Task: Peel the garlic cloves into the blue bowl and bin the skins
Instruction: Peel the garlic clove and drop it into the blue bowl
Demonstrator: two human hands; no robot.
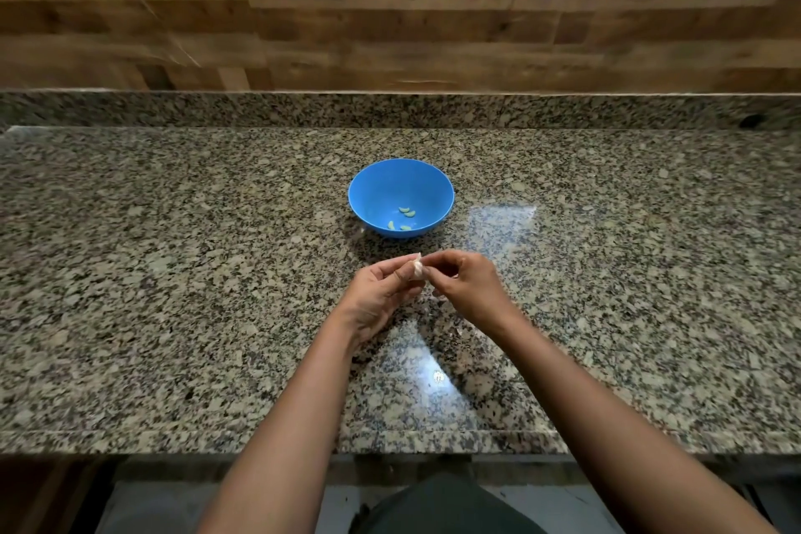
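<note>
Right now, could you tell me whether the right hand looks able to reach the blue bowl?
Probably yes: the blue bowl sits just beyond the right hand, nothing between them, though that hand pinches a garlic clove.

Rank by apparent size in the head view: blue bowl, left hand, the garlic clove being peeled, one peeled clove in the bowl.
1. blue bowl, barely ahead of
2. left hand, which is nearer the camera, so unsure.
3. held garlic clove, partly hidden in the grip.
4. peeled clove, smallest.
</note>
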